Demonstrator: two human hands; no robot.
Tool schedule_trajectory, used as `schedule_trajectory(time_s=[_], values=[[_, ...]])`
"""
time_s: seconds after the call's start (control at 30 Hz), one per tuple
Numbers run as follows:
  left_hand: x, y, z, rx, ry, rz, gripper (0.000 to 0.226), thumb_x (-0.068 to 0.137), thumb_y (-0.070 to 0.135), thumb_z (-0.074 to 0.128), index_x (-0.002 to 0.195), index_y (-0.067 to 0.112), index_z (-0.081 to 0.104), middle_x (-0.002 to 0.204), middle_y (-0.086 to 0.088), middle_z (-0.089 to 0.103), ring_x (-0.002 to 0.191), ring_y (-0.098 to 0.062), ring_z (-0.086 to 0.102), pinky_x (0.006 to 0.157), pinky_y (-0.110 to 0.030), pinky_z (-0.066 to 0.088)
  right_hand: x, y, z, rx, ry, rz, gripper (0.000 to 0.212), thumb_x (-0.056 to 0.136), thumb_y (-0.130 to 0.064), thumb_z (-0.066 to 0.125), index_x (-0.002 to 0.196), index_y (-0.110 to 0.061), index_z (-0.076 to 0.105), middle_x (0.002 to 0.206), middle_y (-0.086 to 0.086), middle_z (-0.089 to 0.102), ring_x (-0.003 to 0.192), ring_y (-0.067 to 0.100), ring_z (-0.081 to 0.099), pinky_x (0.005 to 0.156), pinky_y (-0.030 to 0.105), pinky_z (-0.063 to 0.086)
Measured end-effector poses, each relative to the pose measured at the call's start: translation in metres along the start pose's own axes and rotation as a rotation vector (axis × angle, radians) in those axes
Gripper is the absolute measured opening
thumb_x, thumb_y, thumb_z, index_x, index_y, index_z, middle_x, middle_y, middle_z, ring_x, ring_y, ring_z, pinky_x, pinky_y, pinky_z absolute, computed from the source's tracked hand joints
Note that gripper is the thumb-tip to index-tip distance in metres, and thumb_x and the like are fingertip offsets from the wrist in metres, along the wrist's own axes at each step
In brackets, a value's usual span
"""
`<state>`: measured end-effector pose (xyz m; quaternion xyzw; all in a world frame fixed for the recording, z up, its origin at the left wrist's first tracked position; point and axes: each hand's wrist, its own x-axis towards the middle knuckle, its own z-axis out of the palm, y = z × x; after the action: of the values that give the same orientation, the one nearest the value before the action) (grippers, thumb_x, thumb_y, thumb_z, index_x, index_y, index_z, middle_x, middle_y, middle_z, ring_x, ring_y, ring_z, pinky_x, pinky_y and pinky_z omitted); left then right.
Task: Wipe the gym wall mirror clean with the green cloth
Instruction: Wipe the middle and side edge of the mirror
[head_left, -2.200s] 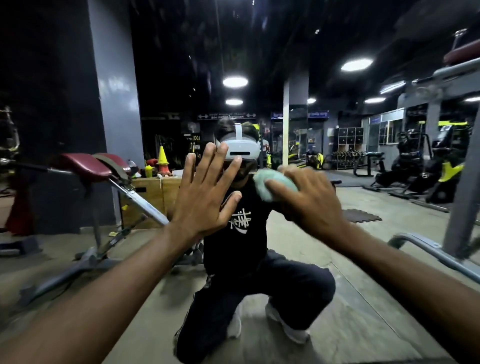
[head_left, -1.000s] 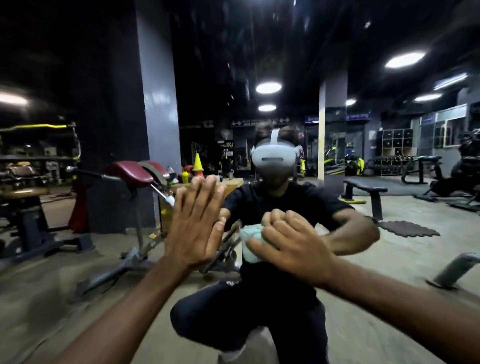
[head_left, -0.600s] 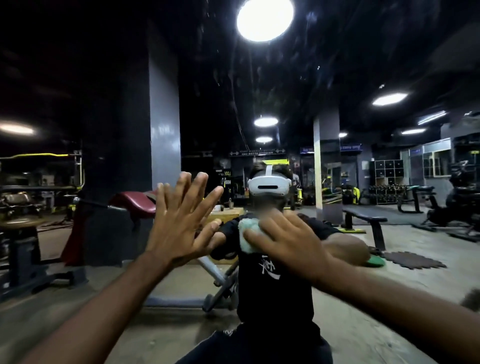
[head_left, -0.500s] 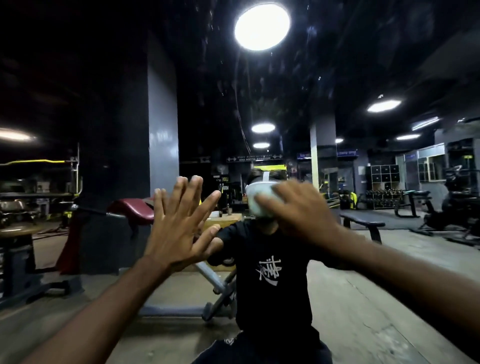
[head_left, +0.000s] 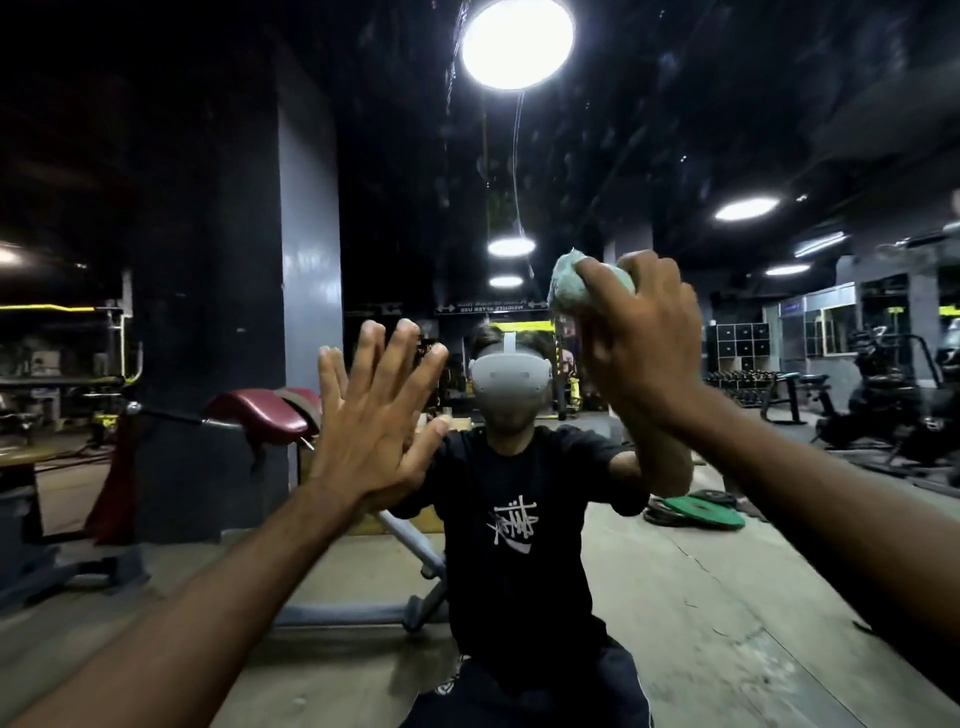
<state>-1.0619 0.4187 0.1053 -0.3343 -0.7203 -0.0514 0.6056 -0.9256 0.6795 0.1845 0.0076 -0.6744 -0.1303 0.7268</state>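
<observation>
The wall mirror (head_left: 675, 130) fills the whole view and reflects a dark gym and me kneeling in front of it. My left hand (head_left: 371, 421) lies flat against the glass at centre left, fingers spread and straight. My right hand (head_left: 636, 338) is higher, right of centre, and grips the bunched green cloth (head_left: 569, 288) against the mirror. Only the cloth's upper left part shows past my fingers.
In the reflection, a bench with a red pad (head_left: 260, 415) stands on the left beside a grey pillar (head_left: 309, 234). A green weight plate (head_left: 701, 514) lies on the floor to the right. Machines (head_left: 893, 395) line the far right.
My right hand has carried the cloth up and to the right across the glass. The left hand has stayed pressed flat in about the same place.
</observation>
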Motion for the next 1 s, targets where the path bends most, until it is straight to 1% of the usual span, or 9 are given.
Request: schedule_trajectory(time_s=[0.07, 0.13, 0.27, 0.47, 0.6, 0.7, 0.8, 0.93, 1.0], values=[[0.003, -0.005, -0.001, -0.004, -0.019, -0.032, 0.078, 0.1, 0.058, 0.038, 0.166, 0.029, 0.01, 0.174, -0.005, -0.012, 0.159, -0.031, -0.012, 0.118, -0.057, -0.027, -0.019, -0.019, 0.008, 0.052, -0.024, 0.008, 0.046, 0.087, -0.03, 0.066, 0.13, -0.02, 0.057, 0.104, 0.015, 0.054, 0.088, 0.029, 0.047, 0.067, 0.034, 0.029], [-0.003, -0.003, 0.0, 0.001, -0.029, -0.032, 0.077, 0.101, 0.056, 0.037, 0.166, 0.027, 0.008, 0.173, -0.006, -0.012, 0.159, -0.031, -0.012, 0.119, -0.057, -0.025, -0.06, -0.038, 0.011, 0.129, -0.071, -0.181, 0.043, 0.088, -0.029, 0.068, 0.128, -0.017, 0.059, 0.103, 0.016, 0.057, 0.086, 0.03, 0.05, 0.066, 0.036, 0.034], [-0.025, 0.012, 0.003, -0.022, -0.049, -0.048, 0.074, 0.102, 0.051, 0.03, 0.167, 0.021, 0.009, 0.174, -0.01, -0.007, 0.16, -0.033, -0.008, 0.123, -0.063, -0.011, -0.1, -0.044, -0.005, 0.249, -0.229, -0.563, 0.038, 0.104, -0.045, 0.043, 0.122, -0.017, 0.062, 0.103, 0.015, 0.062, 0.085, 0.031, 0.058, 0.066, 0.041, 0.048], [-0.042, 0.023, 0.011, -0.029, -0.015, -0.071, 0.072, 0.101, 0.048, 0.034, 0.165, 0.018, 0.02, 0.173, -0.013, 0.004, 0.16, -0.034, -0.001, 0.124, -0.063, -0.007, -0.046, -0.032, 0.012, 0.165, -0.025, -0.108, 0.044, 0.084, -0.016, 0.071, 0.127, -0.016, 0.061, 0.105, 0.016, 0.057, 0.088, 0.03, 0.05, 0.066, 0.034, 0.033], [-0.061, 0.023, 0.011, -0.011, -0.037, -0.051, 0.072, 0.103, 0.05, 0.034, 0.166, 0.018, 0.016, 0.173, -0.016, 0.004, 0.16, -0.036, 0.0, 0.125, -0.063, -0.003, -0.162, -0.075, 0.013, 0.237, -0.113, -0.493, 0.031, 0.093, -0.02, 0.065, 0.123, -0.015, 0.06, 0.103, 0.02, 0.061, 0.093, 0.036, 0.057, 0.07, 0.045, 0.044], [-0.09, 0.022, 0.016, -0.001, -0.052, -0.011, 0.073, 0.102, 0.047, 0.035, 0.165, 0.017, 0.014, 0.172, -0.018, 0.006, 0.159, -0.037, 0.003, 0.125, -0.063, 0.0, -0.218, -0.086, 0.001, 0.243, -0.171, -0.724, 0.021, 0.099, -0.019, 0.055, 0.115, -0.019, 0.068, 0.097, 0.009, 0.064, 0.091, 0.03, 0.053, 0.072, 0.042, 0.041], [-0.113, 0.021, 0.021, 0.023, -0.061, -0.007, 0.072, 0.102, 0.045, 0.037, 0.165, 0.014, 0.019, 0.171, -0.021, 0.009, 0.159, -0.038, 0.004, 0.125, -0.065, 0.004, -0.185, -0.083, 0.004, 0.192, -0.075, -0.691, 0.018, 0.101, -0.021, 0.055, 0.113, -0.019, 0.068, 0.098, 0.014, 0.064, 0.09, 0.033, 0.062, 0.072, 0.045, 0.05], [-0.134, 0.021, 0.027, 0.003, -0.071, -0.007, 0.071, 0.103, 0.044, 0.038, 0.164, 0.013, 0.021, 0.171, -0.02, 0.006, 0.159, -0.039, 0.004, 0.125, -0.064, 0.002, -0.163, -0.09, 0.008, 0.235, -0.026, -0.319, 0.021, 0.099, -0.022, 0.061, 0.119, -0.016, 0.067, 0.109, 0.02, 0.061, 0.095, 0.036, 0.059, 0.073, 0.047, 0.047], [-0.143, 0.022, 0.03, -0.005, -0.067, 0.0, 0.072, 0.103, 0.045, 0.038, 0.164, 0.013, 0.018, 0.17, -0.02, 0.007, 0.158, -0.04, 0.007, 0.124, -0.065, 0.005, -0.213, -0.107, 0.004, 0.254, -0.095, -0.393, 0.022, 0.103, -0.022, 0.054, 0.12, -0.017, 0.068, 0.111, 0.021, 0.064, 0.096, 0.037, 0.062, 0.074, 0.047, 0.046]])
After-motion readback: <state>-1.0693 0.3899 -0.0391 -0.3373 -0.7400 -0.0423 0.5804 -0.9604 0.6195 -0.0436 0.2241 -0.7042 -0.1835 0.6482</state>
